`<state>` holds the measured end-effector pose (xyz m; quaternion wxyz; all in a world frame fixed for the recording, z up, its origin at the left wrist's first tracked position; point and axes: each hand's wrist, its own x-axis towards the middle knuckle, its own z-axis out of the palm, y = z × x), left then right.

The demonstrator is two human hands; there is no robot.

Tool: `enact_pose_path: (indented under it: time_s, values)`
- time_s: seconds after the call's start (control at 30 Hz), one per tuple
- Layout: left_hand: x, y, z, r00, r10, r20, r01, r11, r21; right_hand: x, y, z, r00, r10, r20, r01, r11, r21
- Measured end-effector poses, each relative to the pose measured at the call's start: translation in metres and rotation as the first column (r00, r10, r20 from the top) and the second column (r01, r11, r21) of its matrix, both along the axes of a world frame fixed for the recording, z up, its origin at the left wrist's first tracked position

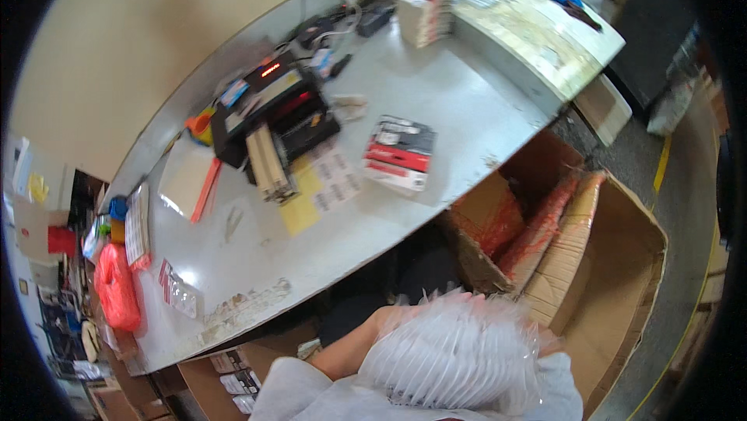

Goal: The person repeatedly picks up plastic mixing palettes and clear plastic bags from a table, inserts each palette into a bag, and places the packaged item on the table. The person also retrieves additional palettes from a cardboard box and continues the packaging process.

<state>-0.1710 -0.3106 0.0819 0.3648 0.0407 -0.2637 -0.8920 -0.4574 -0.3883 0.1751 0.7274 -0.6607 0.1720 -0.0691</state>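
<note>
A thick, nested stack of clear plastic blister shells (pixel 451 355) is in front of my body, above the desk's near edge. My left hand (pixel 389 318) wraps round its far left side, with the fingers mostly hidden behind the plastic. On the other side, my right hand (pixel 551 341) presses against the stack, and only a little of it shows past the shells. Both white sleeves come in from the lower edge. Nearest to the stack on the right stands a large open cardboard box (pixel 622 265) with folded cardboard and red strands inside.
The grey desk (pixel 420 94) carries a black machine (pixel 272 110) with a red display, a pile of printed cards (pixel 398 150), a yellow label sheet (pixel 299 212), a blister pack (pixel 179 290) and a red plastic bag (pixel 117 289). Below left, another carton (pixel 210 382) holds packs.
</note>
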Motion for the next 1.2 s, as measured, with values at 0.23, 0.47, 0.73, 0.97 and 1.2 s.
enact_pose_path:
  time_s: [0.23,0.47,0.73,0.97,1.2]
  values:
    - [0.105,0.090,-0.019,0.820,0.569,-0.066,-0.518,0.786,0.336,0.207,-0.021,-0.006,0.868,0.489,0.089,-0.494,0.869,0.037]
    - [0.143,0.124,-0.029,0.642,0.766,-0.009,-0.634,0.538,0.555,0.286,-0.021,0.031,0.991,0.122,-0.054,-0.123,0.992,-0.019]
    - [0.155,0.121,-0.025,0.535,0.844,0.021,-0.648,0.395,0.652,0.334,-0.079,0.041,0.877,0.471,0.097,-0.481,0.852,0.205]
    - [0.146,0.109,-0.021,0.441,0.895,0.071,-0.678,0.280,0.680,0.354,-0.108,0.013,0.839,0.523,0.153,-0.542,0.828,0.143]
    - [0.139,0.099,-0.027,0.338,0.938,0.079,-0.729,0.207,0.653,0.339,-0.112,0.000,0.954,0.273,-0.125,-0.243,0.947,0.210]
